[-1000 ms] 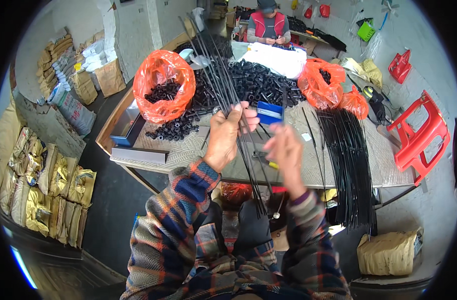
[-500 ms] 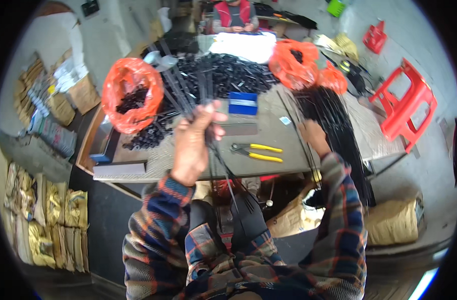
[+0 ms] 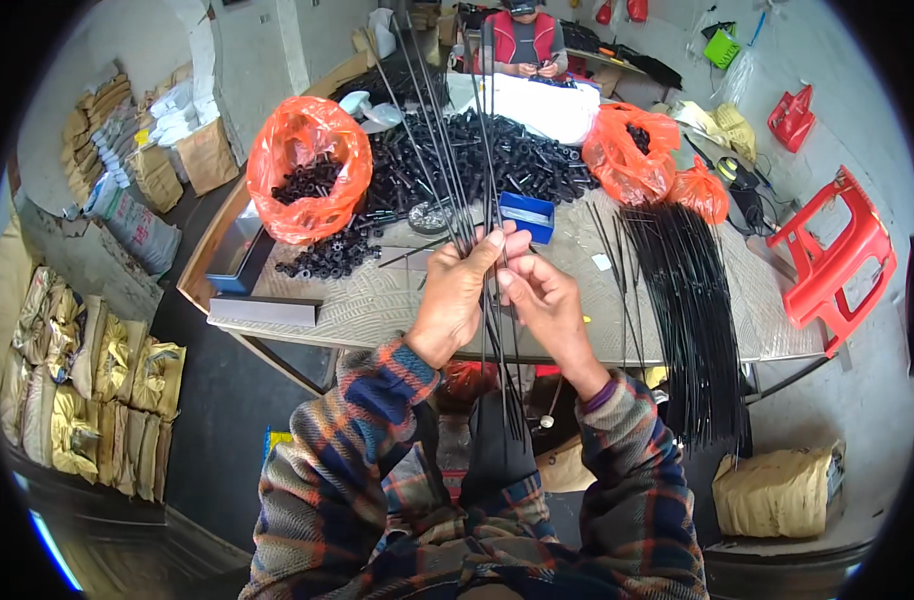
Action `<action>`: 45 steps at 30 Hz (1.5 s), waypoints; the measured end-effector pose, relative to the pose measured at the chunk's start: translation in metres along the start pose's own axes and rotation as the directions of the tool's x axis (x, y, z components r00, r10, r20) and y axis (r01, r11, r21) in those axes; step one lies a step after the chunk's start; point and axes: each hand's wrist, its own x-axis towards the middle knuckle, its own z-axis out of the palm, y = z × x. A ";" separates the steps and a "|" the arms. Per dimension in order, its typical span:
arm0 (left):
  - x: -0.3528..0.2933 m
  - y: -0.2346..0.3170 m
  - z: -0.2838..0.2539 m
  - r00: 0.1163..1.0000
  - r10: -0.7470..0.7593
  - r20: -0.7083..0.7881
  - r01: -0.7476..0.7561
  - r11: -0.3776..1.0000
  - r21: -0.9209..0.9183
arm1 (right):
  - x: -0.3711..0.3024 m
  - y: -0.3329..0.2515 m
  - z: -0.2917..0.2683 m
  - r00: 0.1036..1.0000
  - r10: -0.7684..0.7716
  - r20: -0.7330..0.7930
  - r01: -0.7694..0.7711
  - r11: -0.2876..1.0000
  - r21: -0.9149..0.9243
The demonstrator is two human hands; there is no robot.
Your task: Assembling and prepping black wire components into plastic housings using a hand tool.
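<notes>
My left hand [image 3: 455,298] is closed around a loose bundle of thin black rods [image 3: 439,135], held upright over the table's front edge. Their upper ends fan out above a heap of black parts, and the lower ends hang down over my lap. Beside it, my right hand [image 3: 547,308] has thumb and fingers pinched on a thin black rod at the bundle's right side. A large stack of similar black rods [image 3: 682,310] lies at the table's right, overhanging the front edge. Pliers are mostly hidden behind my right hand.
Black tubular parts [image 3: 427,165] cover the table's middle, near an open blue box [image 3: 527,215]. Orange bags [image 3: 312,170] hold more parts. A red plastic stool [image 3: 842,260] is at the right. Opposite, a person in a red vest [image 3: 525,45] works. Paper sacks [image 3: 102,385] stand left.
My right hand has come left from the rod stack to the bundle in my left hand. The view has shifted, so the table sits further right and lower.
</notes>
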 end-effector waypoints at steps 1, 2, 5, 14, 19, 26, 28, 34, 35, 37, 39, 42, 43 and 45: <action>-0.001 -0.002 0.000 1.000 0.001 -0.002 -0.001 1.000 0.007 | -0.003 0.005 0.001 1.000 -0.002 0.001 0.002 1.000 0.007; -0.001 -0.003 -0.004 1.000 0.019 -0.005 -0.019 1.000 0.024 | -0.004 0.010 0.006 1.000 -0.012 -0.018 0.011 0.999 -0.038; -0.001 -0.003 -0.006 0.997 0.059 -0.050 -0.057 0.998 0.041 | -0.002 0.000 0.006 0.996 0.005 -0.092 -0.017 0.992 -0.128; -0.003 0.019 -0.014 0.998 -0.047 -0.042 0.044 0.997 -0.061 | 0.036 -0.143 -0.049 0.796 -0.447 -0.409 0.475 0.879 -0.037; -0.006 0.017 -0.015 0.995 -0.079 -0.053 0.079 0.997 -0.011 | 0.062 -0.080 -0.048 0.969 -0.164 -0.184 0.138 0.980 -0.145; -0.003 0.008 -0.013 0.997 -0.014 0.079 0.020 0.997 -0.076 | 0.021 -0.025 0.005 0.970 -0.238 -0.041 0.178 0.819 -0.546; -0.005 0.008 -0.014 0.991 -0.011 0.131 0.019 0.998 -0.060 | 0.010 -0.023 0.008 0.950 -0.311 -0.034 0.198 0.681 -0.705; -0.007 0.011 -0.007 0.988 -0.078 0.136 0.097 0.985 -0.142 | -0.011 0.015 0.012 0.978 -0.178 -0.111 0.117 0.902 -0.417; -0.008 0.013 -0.006 0.984 -0.071 0.165 0.096 0.984 -0.147 | -0.011 0.019 0.014 0.982 -0.136 -0.129 0.098 0.959 -0.266; -0.008 0.013 -0.008 0.980 -0.074 0.184 0.106 0.980 -0.167 | -0.010 0.016 0.015 0.989 -0.092 -0.112 0.085 0.994 -0.067; -0.007 0.017 -0.009 0.967 -0.094 0.237 0.137 0.976 -0.171 | -0.011 0.013 0.015 0.988 -0.020 -0.152 0.035 0.995 0.099; -0.009 0.017 -0.004 0.963 -0.065 0.262 0.092 0.992 -0.091 | -0.013 0.017 0.011 0.987 -0.098 -0.127 0.107 0.992 0.070; -0.009 0.017 -0.002 0.963 -0.075 0.258 0.092 0.994 -0.055 | -0.014 0.019 0.010 0.987 -0.123 -0.102 0.130 0.989 0.068; -0.008 0.015 -0.003 0.974 -0.051 0.220 0.056 0.998 -0.019 | -0.021 0.002 0.027 0.993 0.088 -0.083 -0.071 0.980 0.188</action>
